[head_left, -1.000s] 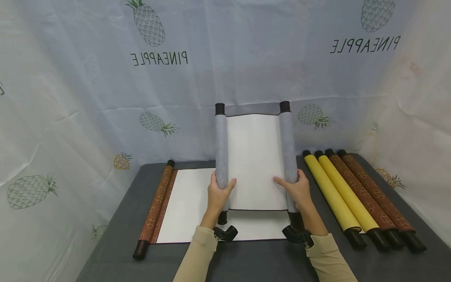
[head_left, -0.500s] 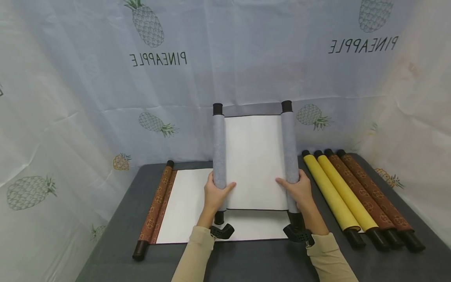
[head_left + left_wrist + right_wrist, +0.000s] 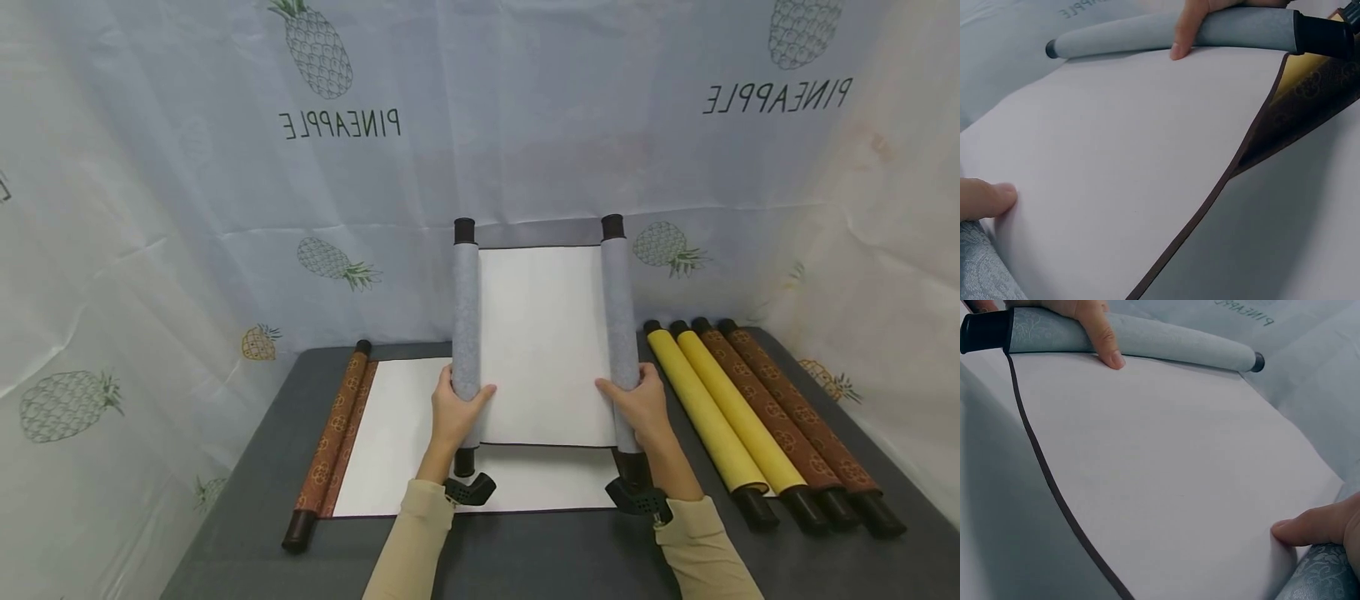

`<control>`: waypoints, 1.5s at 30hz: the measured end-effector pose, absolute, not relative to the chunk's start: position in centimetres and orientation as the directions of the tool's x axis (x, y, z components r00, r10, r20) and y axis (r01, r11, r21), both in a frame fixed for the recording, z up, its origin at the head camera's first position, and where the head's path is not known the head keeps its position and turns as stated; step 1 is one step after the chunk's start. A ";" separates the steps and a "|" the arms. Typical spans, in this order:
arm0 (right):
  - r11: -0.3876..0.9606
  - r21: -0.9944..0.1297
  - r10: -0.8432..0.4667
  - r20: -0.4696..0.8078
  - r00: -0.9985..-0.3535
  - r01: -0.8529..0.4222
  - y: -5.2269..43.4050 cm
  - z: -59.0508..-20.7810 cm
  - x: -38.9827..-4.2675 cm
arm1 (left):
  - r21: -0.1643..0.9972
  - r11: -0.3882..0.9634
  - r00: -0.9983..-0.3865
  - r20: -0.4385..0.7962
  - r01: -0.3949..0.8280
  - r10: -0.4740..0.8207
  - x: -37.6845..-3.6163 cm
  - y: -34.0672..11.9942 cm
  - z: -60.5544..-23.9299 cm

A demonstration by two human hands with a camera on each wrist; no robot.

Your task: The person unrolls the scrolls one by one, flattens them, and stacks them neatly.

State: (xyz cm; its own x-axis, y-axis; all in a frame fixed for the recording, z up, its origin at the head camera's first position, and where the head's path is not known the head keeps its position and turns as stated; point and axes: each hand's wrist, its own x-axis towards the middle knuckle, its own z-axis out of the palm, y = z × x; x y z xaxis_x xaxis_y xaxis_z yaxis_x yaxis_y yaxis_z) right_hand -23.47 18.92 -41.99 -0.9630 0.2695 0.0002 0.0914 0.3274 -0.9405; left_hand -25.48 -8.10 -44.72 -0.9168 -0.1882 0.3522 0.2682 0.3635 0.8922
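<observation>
We hold a grey-blue scroll (image 3: 546, 346) partly unrolled
Our left hand (image 3: 452, 415) and right hand (image 3: 645, 407) pinch its rolls (image 3: 467, 312), above a brown scroll (image 3: 332, 442) open on the desk (image 3: 555, 558).

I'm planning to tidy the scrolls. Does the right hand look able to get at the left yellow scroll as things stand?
Probably not without letting go: the right hand grips the grey scroll. Otherwise the way looks free: the left yellow scroll lies uncovered, to that hand's right.
</observation>
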 end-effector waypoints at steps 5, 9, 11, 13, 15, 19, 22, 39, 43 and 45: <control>0.331 -0.940 0.270 0.011 -0.963 0.083 19.0 -42.0 -23.6 | 0.899 0.359 -0.922 0.335 0.251 -0.193 -25.5 -8.3 -44.5; 0.344 -0.937 0.277 0.038 -0.960 0.062 19.2 -42.0 -23.7 | 0.901 0.350 -0.925 0.334 0.256 -0.182 -25.5 -8.5 -44.4; 0.349 -0.936 0.280 0.052 -0.959 0.051 19.4 -42.0 -23.8 | 0.907 0.332 -0.928 0.329 0.260 -0.173 -25.6 -8.6 -44.4; 0.351 -0.936 0.283 0.067 -0.957 0.038 19.5 -42.0 -23.9 | 0.911 0.319 -0.932 0.324 0.260 -0.165 -25.6 -8.7 -44.4; 0.352 -0.935 0.285 0.073 -0.956 0.033 19.7 -41.9 -23.9 | 0.916 0.305 -0.934 0.320 0.261 -0.161 -25.7 -8.8 -44.5; 0.359 -0.933 0.287 0.076 -0.955 0.034 19.9 -41.7 -23.7 | 0.918 0.299 -0.935 0.317 0.259 -0.162 -25.6 -8.8 -44.3; 0.365 -0.930 0.284 0.067 -0.956 0.043 20.1 -41.5 -23.6 | 0.915 0.308 -0.932 0.322 0.260 -0.169 -25.5 -8.9 -44.2; 0.375 -0.927 0.333 0.122 -0.935 0.012 20.6 -41.1 -23.6 | 0.906 0.316 -0.920 0.349 0.283 -0.178 -25.6 -10.2 -43.7; 0.385 -0.923 0.327 0.119 -0.937 0.017 20.5 -41.1 -23.6 | 0.907 0.332 -0.932 0.326 0.260 -0.159 -25.6 -10.2 -43.7; 0.391 -0.920 0.310 0.110 -0.944 0.021 20.5 -41.1 -23.5 | 0.914 0.331 -0.945 0.295 0.235 -0.144 -25.5 -10.2 -43.7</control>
State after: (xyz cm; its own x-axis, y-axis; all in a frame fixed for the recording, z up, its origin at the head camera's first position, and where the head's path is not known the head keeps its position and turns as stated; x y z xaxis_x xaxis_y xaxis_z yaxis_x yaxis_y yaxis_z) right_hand -23.54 20.47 -41.06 -0.9445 0.3096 0.1100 0.0208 0.3906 -0.9203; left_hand -25.51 -10.18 -43.72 -0.9447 -0.1438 0.2949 0.2349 0.3309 0.9140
